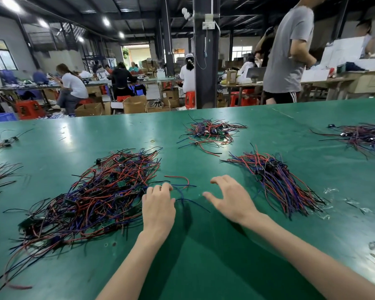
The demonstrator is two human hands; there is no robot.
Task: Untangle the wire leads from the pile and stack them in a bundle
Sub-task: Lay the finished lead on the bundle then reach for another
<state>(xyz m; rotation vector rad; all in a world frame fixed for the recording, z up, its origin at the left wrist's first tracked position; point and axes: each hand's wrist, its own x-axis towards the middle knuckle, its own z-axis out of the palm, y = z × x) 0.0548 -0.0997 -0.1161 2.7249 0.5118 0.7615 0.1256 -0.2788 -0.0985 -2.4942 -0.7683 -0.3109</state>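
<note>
Tangled pile (91,198) sits left on the surface (204,245), sorted bundle (277,180) to the right. Left hand (158,204) curls its fingers at the pile's right edge, grip unclear; right hand (230,198) is spread wide and empty between pile and bundle. Leads (108,191) look light, limp and snag-prone, so best pinched near a free end and drawn out slowly.

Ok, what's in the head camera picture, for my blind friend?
Over a green table, the left hand curls its fingers at the edge of a big tangled wire pile; the right hand is open beside a neater bundle.
</note>
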